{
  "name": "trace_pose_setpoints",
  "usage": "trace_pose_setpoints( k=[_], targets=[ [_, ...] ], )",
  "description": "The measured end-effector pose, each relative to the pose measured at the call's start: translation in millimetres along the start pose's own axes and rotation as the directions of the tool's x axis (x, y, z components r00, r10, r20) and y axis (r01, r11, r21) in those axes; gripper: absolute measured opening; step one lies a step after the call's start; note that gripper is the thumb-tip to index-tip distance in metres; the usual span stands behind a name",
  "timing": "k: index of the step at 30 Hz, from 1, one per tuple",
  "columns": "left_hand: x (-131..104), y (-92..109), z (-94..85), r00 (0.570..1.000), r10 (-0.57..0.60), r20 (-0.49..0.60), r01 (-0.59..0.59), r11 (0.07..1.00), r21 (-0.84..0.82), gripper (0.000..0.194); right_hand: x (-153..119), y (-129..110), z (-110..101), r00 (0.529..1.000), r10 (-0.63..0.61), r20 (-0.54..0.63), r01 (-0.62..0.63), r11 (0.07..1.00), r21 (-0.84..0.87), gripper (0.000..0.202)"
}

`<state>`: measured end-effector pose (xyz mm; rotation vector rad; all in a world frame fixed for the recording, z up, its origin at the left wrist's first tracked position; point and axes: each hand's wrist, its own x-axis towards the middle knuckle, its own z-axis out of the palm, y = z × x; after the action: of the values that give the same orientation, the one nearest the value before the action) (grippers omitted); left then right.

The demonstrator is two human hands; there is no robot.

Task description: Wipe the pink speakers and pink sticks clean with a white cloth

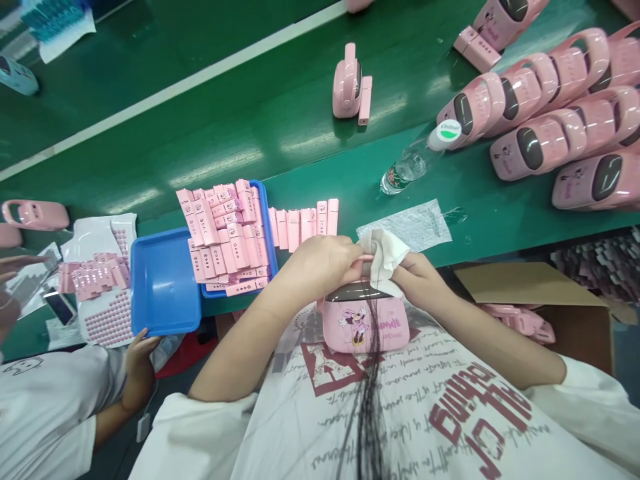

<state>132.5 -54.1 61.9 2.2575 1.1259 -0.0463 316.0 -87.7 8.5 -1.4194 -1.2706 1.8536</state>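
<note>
Lower centre of the frame: left hand (325, 263) and right hand (420, 280) both grip a white cloth (384, 257) over a pink device (365, 323) propped against the person's chest. Unsupported below, the device could slip from this loose perch.

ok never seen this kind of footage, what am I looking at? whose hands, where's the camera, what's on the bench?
There is one picture, from a camera worn on a person's head, looking down at their own bare hands; no machine is involved. The left hand and right hand together hold a pink case with a cartoon mouse print against the person's chest, and the right hand's grip also has a white cloth over its top. On the green bench lie a blue tray of small pink panels, an empty blue tray, a water bottle and rows of finished pink cases. The hand at lower left is a co-worker's.
</note>
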Motion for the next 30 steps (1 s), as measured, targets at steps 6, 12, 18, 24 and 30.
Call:
trace_pose_setpoints(
  k=[6,12,18,24,30],
  targets=[
    [-12,-18,6.5,0.999,-0.053,-0.011,0.04,0.863,-0.504,0.036,7,10,-2,0.999,0.036,-0.013,-0.034,0.991,0.128,0.022],
    [-23,-42,42.3,0.799,-0.592,-0.109,0.107,0.319,-0.942,0.017,5,13,7,0.971,0.23,-0.061,-0.192,0.909,0.371,0.023],
    [-36,-23,70.6,0.756,-0.654,-0.027,0.16,0.225,-0.961,0.027,6,18,7,0.967,0.196,-0.162,-0.114,0.903,0.413,0.02],
    [-45,17,75.2,0.85,-0.526,0.037,0.111,0.11,-0.988,0.06,15,29,11,0.971,0.041,-0.234,0.017,0.971,0.24,0.027],
    [-38,22,60.0,0.848,-0.529,-0.028,0.136,0.268,-0.954,0.076,39,23,-38,0.696,-0.354,-0.625,0.246,0.935,-0.257,0.024]
  ],
)
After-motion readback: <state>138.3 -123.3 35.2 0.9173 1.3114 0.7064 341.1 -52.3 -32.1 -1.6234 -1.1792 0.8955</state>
